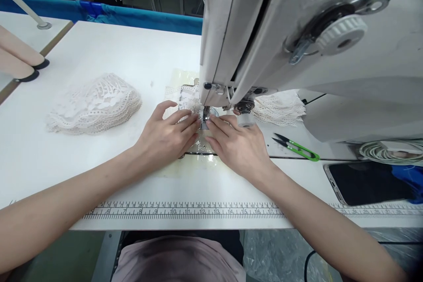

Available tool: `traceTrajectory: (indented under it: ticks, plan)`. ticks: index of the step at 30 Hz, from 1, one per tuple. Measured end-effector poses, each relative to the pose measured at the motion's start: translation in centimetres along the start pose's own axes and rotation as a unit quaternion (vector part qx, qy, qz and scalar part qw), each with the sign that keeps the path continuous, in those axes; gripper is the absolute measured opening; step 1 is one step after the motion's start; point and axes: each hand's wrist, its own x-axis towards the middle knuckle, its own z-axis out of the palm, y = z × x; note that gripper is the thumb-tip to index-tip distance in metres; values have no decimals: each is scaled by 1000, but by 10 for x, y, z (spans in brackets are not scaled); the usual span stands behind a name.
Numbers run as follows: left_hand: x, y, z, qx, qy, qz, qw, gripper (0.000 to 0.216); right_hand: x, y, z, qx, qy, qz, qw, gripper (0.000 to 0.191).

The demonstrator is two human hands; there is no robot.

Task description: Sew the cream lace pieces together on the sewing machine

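My left hand (167,136) lies palm down just left of the sewing machine's presser foot (206,113). Its fingers stretch out flat over a strip of white lace (188,92). From the right, my right hand (241,145) reaches under the machine head, fingers extended and thumb apart, with the fingertips close beside the foot. The piece under those fingertips is mostly hidden. More of the lace (280,108) lies bunched behind my right hand, to the right of the needle area. A folded pile of cream lace (95,105) rests on the table to the left.
The white sewing machine (330,70) fills the upper right. Green-handled thread snips (297,147), a phone (366,183) and a coil of pale cord (390,152) lie at the right. A printed ruler (185,210) runs along the front edge; blue cloth (142,17) borders the back.
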Motion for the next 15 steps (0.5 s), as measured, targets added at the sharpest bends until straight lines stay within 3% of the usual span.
traceTrajectory:
  ticks: [15]
  plan:
    - [0,-10,4,-32,-6,-86,996,29,-1,7,-4,4,51,-12,999,29]
